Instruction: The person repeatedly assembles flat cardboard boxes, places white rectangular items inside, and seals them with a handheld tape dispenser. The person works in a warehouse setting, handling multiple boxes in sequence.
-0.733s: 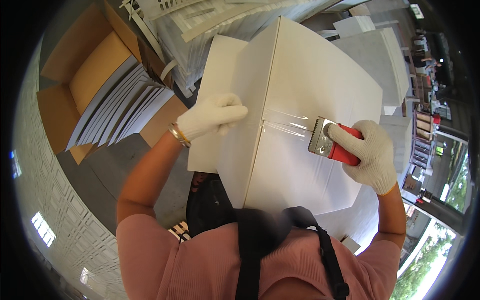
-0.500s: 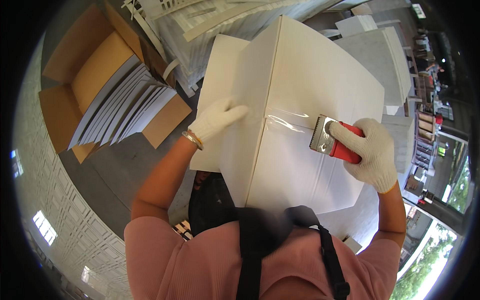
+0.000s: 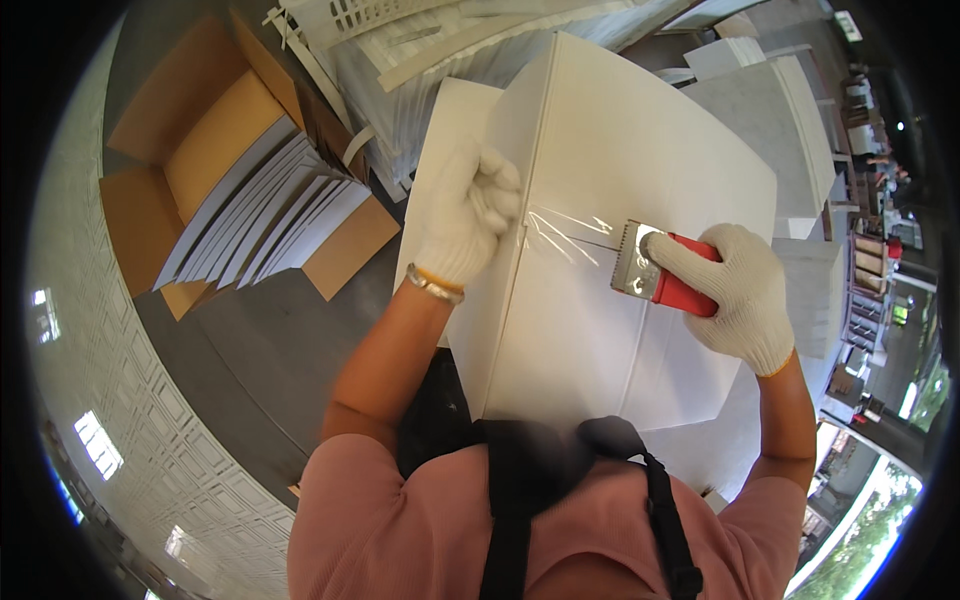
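A white cardboard box [image 3: 640, 150] stands in front of me, its long edge running away from my body. My right hand [image 3: 745, 290], in a white knit glove, grips a red tape dispenser [image 3: 685, 275] with a toothed metal plate, thumb or finger lying on the metal. A strip of clear, shiny tape [image 3: 570, 232] lies across the top panel between the dispenser and the box's left edge. My left hand [image 3: 465, 215], gloved too, is at that edge beside the tape's end. Its fingers are curled in, with nothing visible in them.
An open brown carton [image 3: 190, 120] at the left holds several upright white sheets [image 3: 280, 215]. Behind the box lie wrapped white panels and strips [image 3: 440, 60]. Grey-white slabs [image 3: 770, 130] stand at the right.
My left hand has moved right to the box's edge, its outstretched fingers now curled. The dispenser has shifted slightly left in my right hand. The whole view has turned a little.
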Demonstrator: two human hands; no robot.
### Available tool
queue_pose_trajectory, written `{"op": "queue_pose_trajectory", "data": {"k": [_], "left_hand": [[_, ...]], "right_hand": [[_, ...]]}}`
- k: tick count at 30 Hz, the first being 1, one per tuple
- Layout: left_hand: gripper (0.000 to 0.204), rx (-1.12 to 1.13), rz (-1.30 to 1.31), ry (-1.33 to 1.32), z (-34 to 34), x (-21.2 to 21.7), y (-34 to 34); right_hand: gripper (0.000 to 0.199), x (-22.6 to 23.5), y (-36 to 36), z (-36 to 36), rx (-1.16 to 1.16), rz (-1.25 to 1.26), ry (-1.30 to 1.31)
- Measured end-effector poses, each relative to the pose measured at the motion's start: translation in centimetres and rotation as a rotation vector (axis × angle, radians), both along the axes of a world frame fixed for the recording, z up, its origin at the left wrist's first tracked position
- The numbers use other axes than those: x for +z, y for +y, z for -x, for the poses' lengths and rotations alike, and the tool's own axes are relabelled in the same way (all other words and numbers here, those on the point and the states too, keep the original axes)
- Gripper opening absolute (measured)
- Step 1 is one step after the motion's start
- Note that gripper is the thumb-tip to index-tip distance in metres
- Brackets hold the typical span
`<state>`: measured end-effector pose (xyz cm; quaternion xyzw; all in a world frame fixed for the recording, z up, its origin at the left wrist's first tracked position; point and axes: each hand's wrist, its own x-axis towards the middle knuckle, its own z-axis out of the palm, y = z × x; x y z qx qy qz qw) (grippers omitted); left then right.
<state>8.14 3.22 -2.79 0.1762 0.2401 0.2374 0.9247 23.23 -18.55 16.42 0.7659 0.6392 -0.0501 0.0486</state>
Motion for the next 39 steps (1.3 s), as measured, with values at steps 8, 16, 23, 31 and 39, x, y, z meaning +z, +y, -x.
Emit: {"op": "queue_pose_trajectory", "data": {"k": [8,16,23,31,39], "left_hand": [[0.04,0.161,-0.641,0.636,-3.2,-9.6,3.5],[0.038,-0.497,-1.884,0.0,-21.1,13.0,5.5],[0.085,-1.409,-1.591,0.301,-34.0,9.0,-3.0],[0.049,-1.334,-1.332,-0.087,-34.0,2.6,-3.9],[0.054,-1.427,-1.244,0.166,-32.7,7.3,-3.6]], "right_hand": [[0.067,-0.5,-0.4,-1.3,0.035,-0.053,0.11],[0.062,-1.4,-0.7,-2.2,0.032,-0.181,0.273],[0.051,-1.2,0.2,-2.8,0.091,-0.077,0.391],[0.053,-0.2,-2.3,-4.4,-0.201,0.17,0.608],[0.059,2.8,-19.3,-13.0,-0.101,-0.081,0.209]]}}
